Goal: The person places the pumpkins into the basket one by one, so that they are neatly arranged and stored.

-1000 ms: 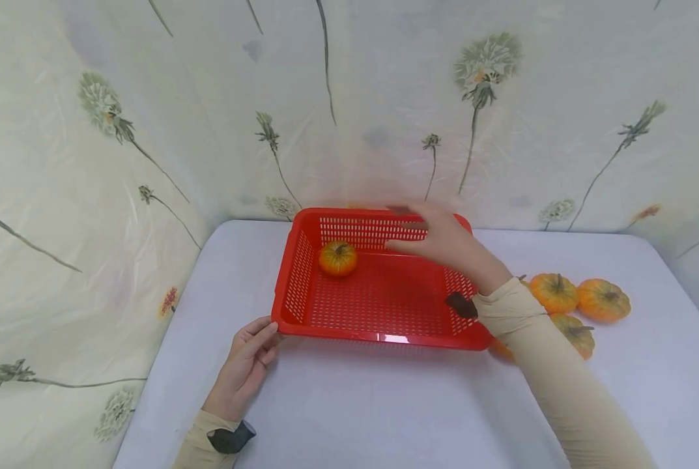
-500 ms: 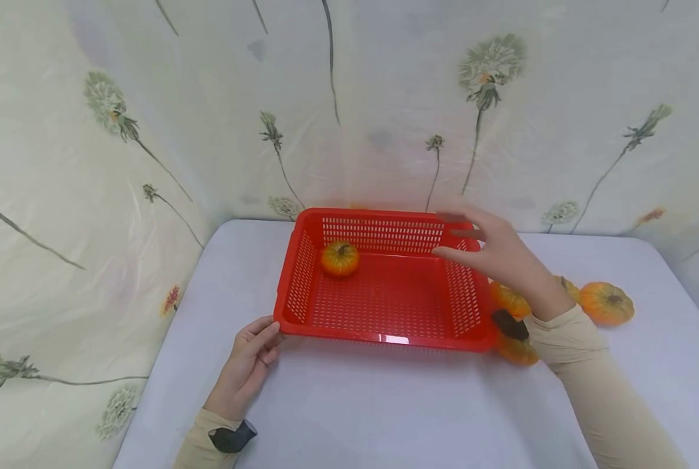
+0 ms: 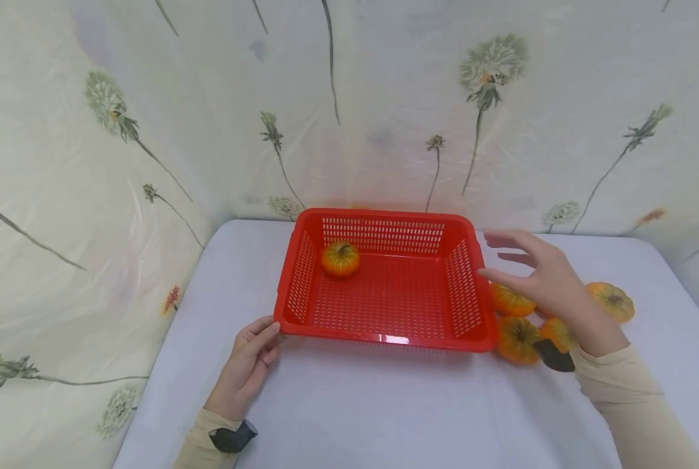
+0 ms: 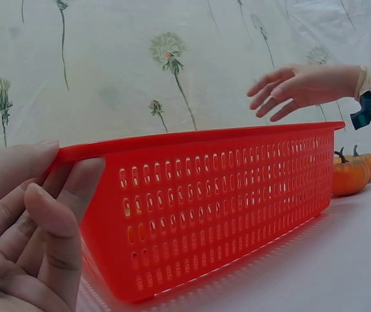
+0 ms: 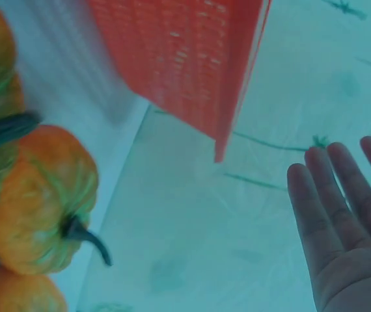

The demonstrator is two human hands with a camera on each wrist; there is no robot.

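Note:
A red perforated plastic basket (image 3: pixel 384 337) stands on the table, with one small orange pumpkin (image 3: pixel 340 259) in its back left corner. My left hand (image 3: pixel 249 358) pinches the basket's front left corner; in the left wrist view the thumb lies over the rim (image 4: pixel 172 138) and fingers curl beneath it. Just past the basket's right side, my right hand (image 3: pixel 539 270) hangs in the air with fingers spread and nothing in them. Below and around it several pumpkins (image 3: pixel 518 340) lie on the table, some partly hidden by the hand and wrist. One stemmed pumpkin (image 5: pixel 42 198) shows large in the right wrist view.
A white cloth covers the table (image 3: pixel 372 410). Behind and to the left hangs a pale curtain (image 3: pixel 378 117) printed with dandelions, close to the table's back edge. The rightmost pumpkin (image 3: pixel 610 301) sits a little apart near the right side.
My right hand has moved right, from above the basket to beyond its right side over the pumpkins, its fingers staying spread. The left hand, basket and the pumpkin inside have kept their places.

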